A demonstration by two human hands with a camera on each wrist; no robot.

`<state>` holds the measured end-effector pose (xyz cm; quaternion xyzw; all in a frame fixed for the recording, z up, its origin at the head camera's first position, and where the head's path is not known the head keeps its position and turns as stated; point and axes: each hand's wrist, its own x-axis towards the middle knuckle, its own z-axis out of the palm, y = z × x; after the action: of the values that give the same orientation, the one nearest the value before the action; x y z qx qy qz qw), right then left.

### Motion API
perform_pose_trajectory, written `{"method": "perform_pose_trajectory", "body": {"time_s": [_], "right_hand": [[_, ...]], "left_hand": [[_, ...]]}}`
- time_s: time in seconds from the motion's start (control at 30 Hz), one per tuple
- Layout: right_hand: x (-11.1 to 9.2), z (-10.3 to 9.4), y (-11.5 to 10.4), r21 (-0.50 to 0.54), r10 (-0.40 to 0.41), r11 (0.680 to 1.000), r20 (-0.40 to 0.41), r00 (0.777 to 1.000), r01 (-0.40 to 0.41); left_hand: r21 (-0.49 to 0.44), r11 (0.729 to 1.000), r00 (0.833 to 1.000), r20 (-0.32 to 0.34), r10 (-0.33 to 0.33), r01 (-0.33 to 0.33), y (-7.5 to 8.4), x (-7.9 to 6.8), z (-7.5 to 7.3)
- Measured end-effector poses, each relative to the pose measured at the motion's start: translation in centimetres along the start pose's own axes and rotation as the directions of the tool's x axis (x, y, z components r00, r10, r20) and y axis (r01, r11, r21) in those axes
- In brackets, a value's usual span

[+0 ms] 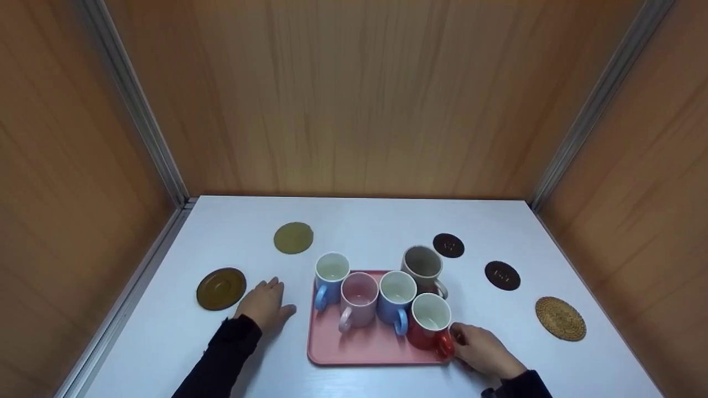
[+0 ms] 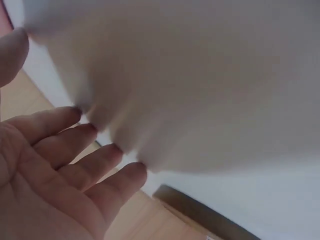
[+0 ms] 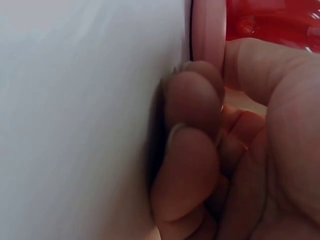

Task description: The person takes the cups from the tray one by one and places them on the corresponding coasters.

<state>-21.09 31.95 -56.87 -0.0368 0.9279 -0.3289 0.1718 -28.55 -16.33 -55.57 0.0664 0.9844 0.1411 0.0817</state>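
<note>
Flanking the pink tray: left hand spread, right hand curled against it.

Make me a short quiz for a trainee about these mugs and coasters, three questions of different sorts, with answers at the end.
1. In the head view, which coaster lies farthest right on the white table?
A. A green one
B. A tan woven one
C. A dark brown one

2. True or false: the left hand is touching no mug.

3. Of the mugs standing on the pink tray, what colour is the one nearest the right hand?

Key
1. B, the tan woven coaster.
2. True.
3. Red; the red mug stands by the tray's near right corner.
</note>
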Motion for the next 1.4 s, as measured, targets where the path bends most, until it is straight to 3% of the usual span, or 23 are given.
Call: {"method": "perform_pose_trajectory", "body": {"time_s": [0.13,0.23,0.33,0.47,0.57,0.77,0.93,1.2,1.4], "right_hand": [[-0.2,0.0,0.2,0.008,-0.008,1.000,-0.001,1.000,0.008],[-0.3,-0.1,0.2,-0.005,-0.005,1.000,-0.012,1.000,0.005],[-0.3,-0.1,0.1,-0.025,0.016,1.000,-0.023,1.000,-0.016],[-0.3,-0.1,-0.1,-0.027,0.061,0.998,-0.029,0.998,-0.062],[-0.4,0.0,0.0,-0.010,0.078,0.997,-0.022,0.997,-0.079],[-0.6,-0.2,0.0,-0.015,0.029,0.999,-0.010,1.000,-0.029],[-0.7,-0.5,-0.2,0.011,0.023,1.000,0.002,1.000,-0.023],[-0.3,-0.4,-0.2,0.000,0.018,1.000,-0.006,1.000,-0.018],[-0.2,-0.2,-0.2,-0.032,-0.028,0.999,-0.015,0.999,0.028]], "left_hand": [[-0.048,0.998,0.998,0.052,-0.042,0.045,-0.1,-2.6,-0.8],[-0.108,0.990,0.995,0.046,-0.088,0.093,0.0,-4.1,-1.3],[-0.169,0.977,0.989,-0.036,-0.140,0.132,-0.4,-5.4,-1.7],[-0.193,0.970,0.970,-0.166,-0.179,0.146,-1.6,-6.8,-1.4],[-0.186,0.969,0.964,-0.183,-0.194,0.160,-2.4,-7.3,-0.9],[-0.191,0.950,0.957,-0.105,-0.271,0.248,-3.0,-7.5,0.0],[-0.176,0.947,0.954,-0.085,-0.286,0.268,-3.5,-7.5,0.0],[-0.149,0.969,0.964,-0.150,-0.220,0.198,-4.5,-6.6,-0.5],[-0.098,0.984,0.980,-0.125,-0.158,0.146,-6.3,-5.7,-0.7]]}}
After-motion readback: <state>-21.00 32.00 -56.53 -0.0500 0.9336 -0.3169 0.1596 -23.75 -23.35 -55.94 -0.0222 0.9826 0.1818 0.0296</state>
